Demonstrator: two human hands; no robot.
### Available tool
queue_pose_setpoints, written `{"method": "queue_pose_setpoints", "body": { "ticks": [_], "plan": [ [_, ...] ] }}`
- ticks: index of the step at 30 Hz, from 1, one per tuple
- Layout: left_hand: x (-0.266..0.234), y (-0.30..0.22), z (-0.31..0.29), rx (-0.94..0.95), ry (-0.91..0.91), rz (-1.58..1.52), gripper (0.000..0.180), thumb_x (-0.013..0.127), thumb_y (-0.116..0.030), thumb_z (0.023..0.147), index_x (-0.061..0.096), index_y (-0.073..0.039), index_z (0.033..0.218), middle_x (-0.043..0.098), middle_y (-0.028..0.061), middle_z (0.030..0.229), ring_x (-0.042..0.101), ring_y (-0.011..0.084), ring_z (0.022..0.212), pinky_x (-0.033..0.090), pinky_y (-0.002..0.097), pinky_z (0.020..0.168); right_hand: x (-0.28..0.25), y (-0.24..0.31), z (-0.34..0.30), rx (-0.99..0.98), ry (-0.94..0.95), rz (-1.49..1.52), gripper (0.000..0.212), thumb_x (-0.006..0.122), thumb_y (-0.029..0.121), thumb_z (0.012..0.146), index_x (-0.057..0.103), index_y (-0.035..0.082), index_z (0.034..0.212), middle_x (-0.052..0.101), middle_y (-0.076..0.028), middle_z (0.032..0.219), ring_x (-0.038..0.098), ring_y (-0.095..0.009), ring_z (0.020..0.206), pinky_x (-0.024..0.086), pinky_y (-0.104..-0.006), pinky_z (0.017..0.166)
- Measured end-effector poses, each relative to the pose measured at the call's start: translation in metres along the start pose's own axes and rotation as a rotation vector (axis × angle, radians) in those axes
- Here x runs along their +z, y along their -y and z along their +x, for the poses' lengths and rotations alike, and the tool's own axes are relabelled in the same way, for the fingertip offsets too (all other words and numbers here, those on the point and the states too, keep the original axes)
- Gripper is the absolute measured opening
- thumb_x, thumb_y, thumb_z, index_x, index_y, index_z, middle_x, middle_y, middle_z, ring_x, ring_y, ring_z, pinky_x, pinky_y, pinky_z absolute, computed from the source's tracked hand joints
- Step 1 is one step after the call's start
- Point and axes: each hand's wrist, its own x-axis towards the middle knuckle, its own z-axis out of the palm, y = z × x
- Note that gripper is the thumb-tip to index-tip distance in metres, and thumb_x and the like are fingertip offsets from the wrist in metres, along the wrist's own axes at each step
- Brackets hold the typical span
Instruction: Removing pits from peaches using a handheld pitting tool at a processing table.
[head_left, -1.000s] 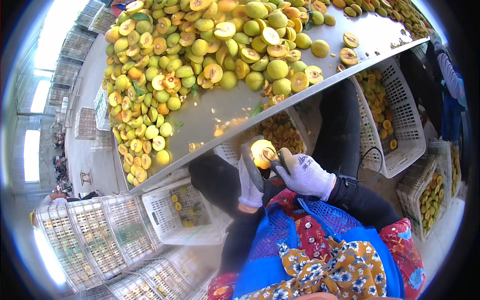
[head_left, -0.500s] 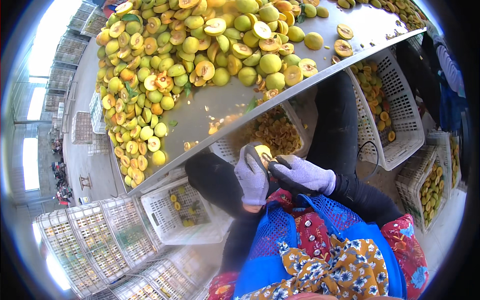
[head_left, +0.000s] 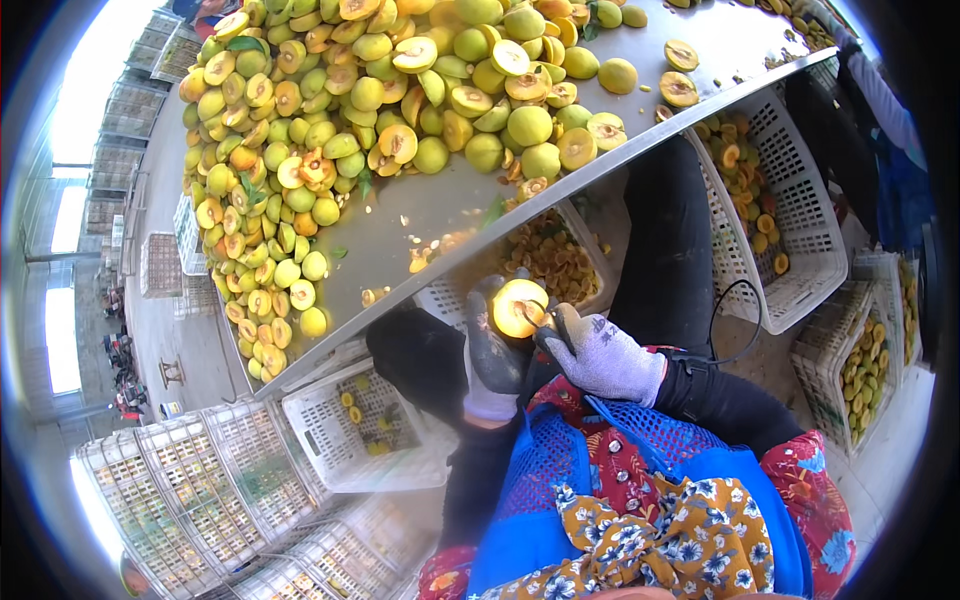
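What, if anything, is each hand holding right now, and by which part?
The left hand holds a cut fruit by its rounded outer side. The right hand holds a slim dark tool at the cut face; its gripped part is hidden.

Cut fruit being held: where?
Mid head view: the cut fruit is in the left hand, right hand at its lower right, below the table edge in frame.

Bright daylight from left openings, sheen on metal table, dark curved edges

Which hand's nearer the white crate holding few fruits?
Left: the left hand is above and right of the white crate in the picture; the right hand is farther right.
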Motion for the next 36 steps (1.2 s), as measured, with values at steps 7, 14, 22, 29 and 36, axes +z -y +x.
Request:
{"method": "queue_pose_setpoints", "body": {
  "ticks": [7,14,22,29,36],
  "plan": [
    [-0.015,0.014,-0.007,0.627,0.108,1.237,0.047,0.049,-0.029,0.102,0.030,-0.006,0.139,0.053,0.0186,0.128,0.057,0.0287,0.114,0.050,0.0448,0.097,0.008,-0.003,0.001,0.010,0.046,0.007,0.032,0.050,0.029,0.099,0.047,-0.003,0.098,0.059,-0.029,0.071,0.061,-0.045,0.064,0.047,-0.0522,0.056],
    [0.014,0.012,-0.002,0.293,0.016,0.307,0.047,0.051,-0.032,0.101,0.040,-0.002,0.136,0.053,0.0162,0.122,0.055,0.0285,0.116,0.051,0.0436,0.096,-0.002,-0.010,0.011,0.345,0.399,0.936,0.047,0.045,0.050,0.100,0.055,0.004,0.100,0.055,0.000,0.075,0.052,-0.005,0.055,0.042,-0.0206,0.048],
    [-0.002,0.018,0.002,0.289,-0.134,0.609,0.038,0.045,-0.036,0.104,0.055,-0.002,0.116,0.064,0.0126,0.105,0.067,0.0225,0.086,0.057,0.0329,0.077,-0.005,-0.005,0.014,0.485,0.512,1.308,0.040,0.050,0.048,0.099,0.056,0.009,0.093,0.053,0.003,0.068,0.048,-0.004,0.051,0.039,-0.0194,0.045],
    [-0.015,0.020,0.008,0.144,-0.095,0.674,0.028,0.042,-0.023,0.104,0.059,-0.001,0.110,0.063,0.0093,0.096,0.065,0.0172,0.083,0.052,0.0293,0.074,0.003,-0.027,0.010,0.488,0.497,1.095,0.038,0.051,0.047,0.099,0.058,0.010,0.094,0.053,0.003,0.066,0.049,-0.005,0.048,0.039,-0.0194,0.041],
    [-0.007,0.029,0.003,0.477,-0.095,1.090,0.031,0.043,-0.026,0.104,0.059,-0.001,0.109,0.063,0.0085,0.095,0.063,0.0164,0.082,0.052,0.0287,0.074,-0.006,-0.029,0.009,0.644,0.587,1.499,0.032,0.050,0.042,0.101,0.057,0.012,0.100,0.052,0.003,0.063,0.046,-0.005,0.043,0.035,-0.0174,0.037]
  ]
}}
